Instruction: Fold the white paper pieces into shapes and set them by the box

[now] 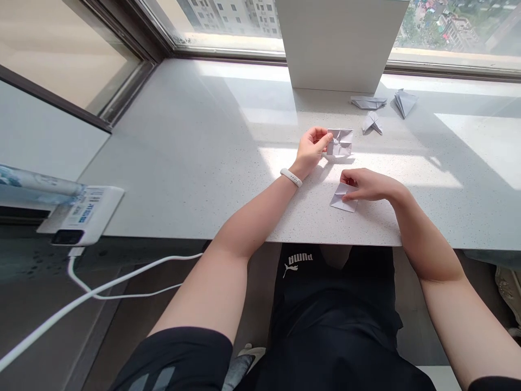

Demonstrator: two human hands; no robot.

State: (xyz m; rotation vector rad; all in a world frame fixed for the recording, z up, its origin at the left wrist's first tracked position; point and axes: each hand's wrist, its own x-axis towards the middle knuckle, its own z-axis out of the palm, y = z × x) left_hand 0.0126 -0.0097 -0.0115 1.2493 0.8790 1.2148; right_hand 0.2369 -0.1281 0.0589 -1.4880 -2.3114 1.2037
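My left hand pinches the left edge of a folded paper square, its face marked with crossing creases. The square is tilted up, and its shadow falls on the white counter beneath. Closer to the counter's front edge, my right hand has its thumb and fingers closed on a second folded paper piece, smaller and partly covered by the fingers. A white band circles my left wrist.
Three folded paper figures lie farther back: a boat-like one, a pointed one and a fan-shaped one. A tall grey-white panel stands against the window. At left, a white power bank with a cable sits at the counter's edge.
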